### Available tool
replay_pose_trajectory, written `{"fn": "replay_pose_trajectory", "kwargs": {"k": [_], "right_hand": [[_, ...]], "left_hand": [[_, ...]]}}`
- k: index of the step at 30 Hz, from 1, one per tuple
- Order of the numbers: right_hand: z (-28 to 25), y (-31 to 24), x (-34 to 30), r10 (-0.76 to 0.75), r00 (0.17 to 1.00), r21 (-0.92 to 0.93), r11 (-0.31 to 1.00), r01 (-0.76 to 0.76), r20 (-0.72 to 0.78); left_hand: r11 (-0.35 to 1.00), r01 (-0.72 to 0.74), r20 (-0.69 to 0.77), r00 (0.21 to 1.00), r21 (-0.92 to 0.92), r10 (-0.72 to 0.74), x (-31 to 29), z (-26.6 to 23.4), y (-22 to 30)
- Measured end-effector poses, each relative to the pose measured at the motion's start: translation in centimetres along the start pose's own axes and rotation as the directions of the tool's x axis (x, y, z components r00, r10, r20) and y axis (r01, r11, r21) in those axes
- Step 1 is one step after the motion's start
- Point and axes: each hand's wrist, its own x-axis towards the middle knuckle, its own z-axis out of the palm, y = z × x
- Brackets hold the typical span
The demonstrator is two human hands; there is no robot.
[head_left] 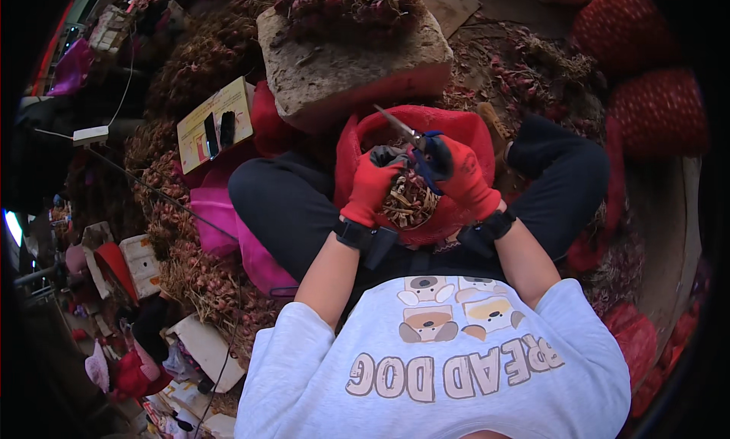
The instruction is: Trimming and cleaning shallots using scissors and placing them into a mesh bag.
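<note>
scissors [419, 142] in red-gloved right hand [465, 174]

The camera sits on the head of that seated person [449, 321], left one of a side-by-side pair, and peers steeply down at the hands [378, 182] close below; its fisheye spreads wide past both knees [255, 184], bending straight edges toward the rim.

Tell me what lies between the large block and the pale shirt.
In the head view: the open red sack, the left hand, right hand and scissors over it, then the dark trousers.
</note>
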Motion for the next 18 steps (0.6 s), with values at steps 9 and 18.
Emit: {"fn": "replay_pose_trajectory", "kwargs": {"k": [9, 18], "right_hand": [[-0.2, -0.7, -0.3, 0.293, 0.946, 0.525, 0.788, -0.322, 0.140], [0.9, 1.0, -0.3, 0.338, 0.941, 0.573, 0.769, -0.282, 0.009]], "left_hand": [[0.926, -0.303, 0.205, 0.944, 0.224, 0.259, 0.5, -1.6, -1.1], [0.683, -0.453, 0.114, 0.870, 0.573, 0.480, -0.3, 2.4, -0.1]]}}
